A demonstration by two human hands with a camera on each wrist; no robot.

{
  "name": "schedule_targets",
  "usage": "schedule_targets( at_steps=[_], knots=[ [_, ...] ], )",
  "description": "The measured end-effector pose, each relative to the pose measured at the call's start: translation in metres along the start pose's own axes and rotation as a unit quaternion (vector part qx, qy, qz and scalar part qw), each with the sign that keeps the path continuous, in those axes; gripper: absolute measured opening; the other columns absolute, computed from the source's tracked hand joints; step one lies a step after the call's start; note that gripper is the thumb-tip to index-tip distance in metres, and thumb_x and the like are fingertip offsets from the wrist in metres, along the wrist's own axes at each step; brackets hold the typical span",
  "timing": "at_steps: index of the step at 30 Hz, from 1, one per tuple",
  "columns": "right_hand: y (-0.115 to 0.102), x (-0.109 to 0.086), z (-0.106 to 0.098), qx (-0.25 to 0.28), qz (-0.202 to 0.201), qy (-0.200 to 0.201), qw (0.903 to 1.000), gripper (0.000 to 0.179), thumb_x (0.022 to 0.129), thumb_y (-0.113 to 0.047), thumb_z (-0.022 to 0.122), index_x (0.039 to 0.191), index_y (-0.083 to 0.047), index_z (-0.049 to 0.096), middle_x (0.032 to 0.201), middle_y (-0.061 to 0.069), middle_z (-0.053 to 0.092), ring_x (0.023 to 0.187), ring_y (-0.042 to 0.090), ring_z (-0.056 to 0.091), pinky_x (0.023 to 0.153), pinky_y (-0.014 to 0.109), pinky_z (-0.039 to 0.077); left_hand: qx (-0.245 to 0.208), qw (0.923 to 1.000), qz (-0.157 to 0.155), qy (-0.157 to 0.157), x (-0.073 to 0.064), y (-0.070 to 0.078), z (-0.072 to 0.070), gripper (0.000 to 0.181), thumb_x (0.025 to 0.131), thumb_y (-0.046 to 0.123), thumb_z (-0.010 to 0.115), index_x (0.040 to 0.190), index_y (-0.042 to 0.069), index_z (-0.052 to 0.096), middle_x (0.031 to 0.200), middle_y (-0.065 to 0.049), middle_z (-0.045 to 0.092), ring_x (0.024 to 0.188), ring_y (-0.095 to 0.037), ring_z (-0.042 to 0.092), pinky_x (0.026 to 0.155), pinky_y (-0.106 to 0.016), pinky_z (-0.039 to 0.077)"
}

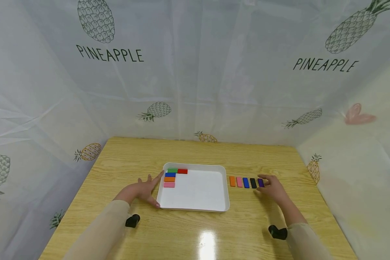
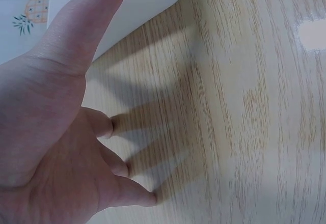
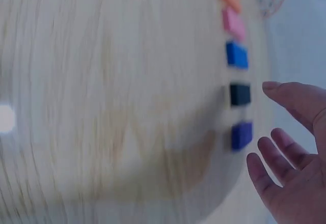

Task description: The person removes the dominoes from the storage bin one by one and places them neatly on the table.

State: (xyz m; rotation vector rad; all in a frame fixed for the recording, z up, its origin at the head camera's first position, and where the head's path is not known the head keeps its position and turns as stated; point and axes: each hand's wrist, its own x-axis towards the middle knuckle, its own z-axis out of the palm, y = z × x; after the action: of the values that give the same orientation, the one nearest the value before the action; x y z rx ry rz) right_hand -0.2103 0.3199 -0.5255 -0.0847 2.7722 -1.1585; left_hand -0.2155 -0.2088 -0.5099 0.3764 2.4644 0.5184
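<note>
A white tray (image 1: 195, 195) lies on the table, its left side beside my left hand (image 1: 146, 189). The spread left fingers reach the tray's left edge, the thumb near its front corner. In the tray's upper left are a green block (image 1: 172, 170), a red block (image 1: 182, 171), a blue block (image 1: 170, 174), an orange block (image 1: 169, 179) and a pink block (image 1: 169, 184). Right of the tray my right hand (image 1: 273, 187) hovers round a purple block (image 1: 261, 183); the right wrist view shows its fingers apart from the purple block (image 3: 242, 135).
Left of the purple block, a row holds a black block (image 1: 253, 183), a blue block (image 1: 246, 183), a pink block (image 1: 239, 182) and an orange block (image 1: 232, 181). The wooden table (image 1: 182, 231) meets a pineapple-printed curtain (image 1: 214, 90) at the back.
</note>
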Motion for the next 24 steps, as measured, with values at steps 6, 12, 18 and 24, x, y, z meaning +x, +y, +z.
schedule_targets(
  at_steps=[6, 12, 18, 24],
  knots=[
    [-0.03, -0.005, 0.014, 0.044, -0.019, 0.006, 0.9988, 0.054, 0.089, -0.008, 0.071, 0.137, 0.003, 0.05, 0.135, 0.028, 0.042, 0.113, 0.045, 0.049, 0.08, 0.045, 0.051, -0.003, 1.0, 0.003, 0.0, -0.001, 0.0, 0.0, 0.134, 0.065, 0.051, 0.087, 0.157, 0.022, -0.006, 0.15, -0.044, 0.006, 0.123, -0.077, 0.003, 0.092, -0.083, 0.012],
    [-0.056, -0.007, 0.035, 0.099, -0.029, 0.016, 0.9946, 0.05, 0.088, -0.007, 0.072, 0.134, 0.002, 0.054, 0.127, 0.023, 0.053, 0.107, 0.038, 0.054, 0.078, 0.032, 0.051, -0.008, 0.9999, 0.006, -0.004, -0.001, 0.0, 0.0, 0.134, 0.066, 0.05, 0.087, 0.157, 0.021, -0.006, 0.15, -0.043, 0.004, 0.124, -0.076, 0.001, 0.093, -0.083, 0.01],
    [-0.082, -0.007, 0.058, 0.145, -0.035, 0.01, 0.9887, 0.048, 0.086, -0.005, 0.074, 0.13, 0.001, 0.058, 0.124, 0.021, 0.058, 0.105, 0.037, 0.056, 0.081, 0.034, 0.05, -0.008, 0.9999, 0.01, -0.005, 0.0, -0.002, 0.0, 0.135, 0.064, 0.051, 0.087, 0.157, 0.02, -0.006, 0.15, -0.044, 0.005, 0.123, -0.077, 0.002, 0.093, -0.083, 0.01],
    [-0.105, -0.007, 0.083, 0.177, -0.044, 0.009, 0.9832, 0.047, 0.083, -0.004, 0.076, 0.127, 0.001, 0.06, 0.119, 0.018, 0.062, 0.097, 0.026, 0.059, 0.088, 0.04, 0.048, -0.008, 0.9999, 0.008, -0.005, -0.002, 0.0, -0.002, 0.133, 0.066, 0.049, 0.087, 0.157, 0.02, -0.005, 0.15, -0.043, 0.006, 0.124, -0.076, 0.002, 0.093, -0.083, 0.011]
  ],
)
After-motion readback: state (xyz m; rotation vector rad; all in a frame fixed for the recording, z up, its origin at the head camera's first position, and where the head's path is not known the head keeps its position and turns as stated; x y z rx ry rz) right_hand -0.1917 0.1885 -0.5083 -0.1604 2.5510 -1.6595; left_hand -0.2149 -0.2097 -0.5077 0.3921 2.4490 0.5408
